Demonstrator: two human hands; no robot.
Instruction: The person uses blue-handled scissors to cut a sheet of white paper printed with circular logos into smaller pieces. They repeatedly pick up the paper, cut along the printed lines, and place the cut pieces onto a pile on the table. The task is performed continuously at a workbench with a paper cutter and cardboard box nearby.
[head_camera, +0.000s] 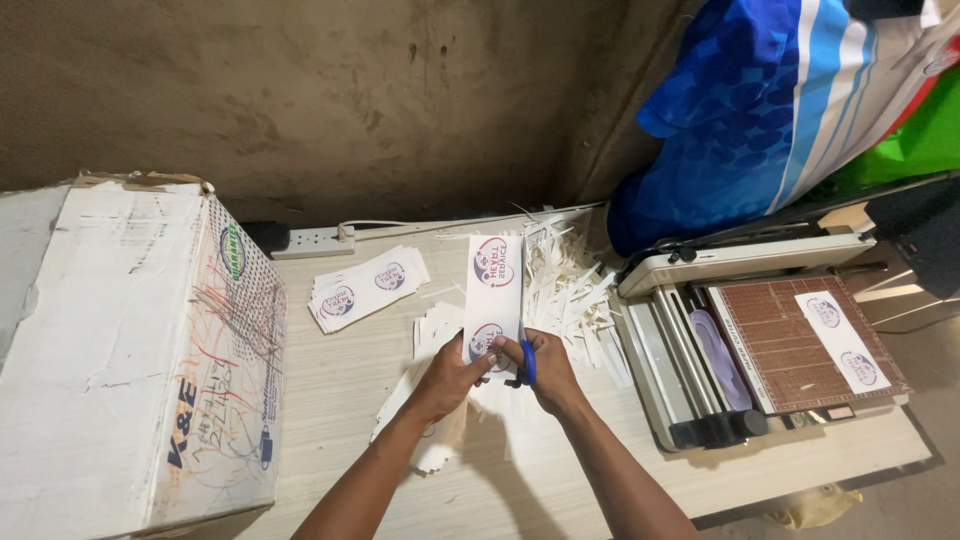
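My left hand (452, 377) grips the lower left edge of a long white paper strip (495, 285) printed with two round logos, held upright over the table. My right hand (545, 368) holds blue-handled scissors (527, 362) against the strip's lower right edge; the blades are hidden behind the paper and my fingers. Beneath my hands lie cut white sheets (435, 330) and paper scraps.
A stack of printed labels (367, 286) lies left of the strip. A heap of white offcuts (572, 285) sits to the right, beside a paper trimmer (760, 345) with a printed strip on it. A large cardboard box (130, 350) stands at left; a power strip (312, 241) runs along the wall.
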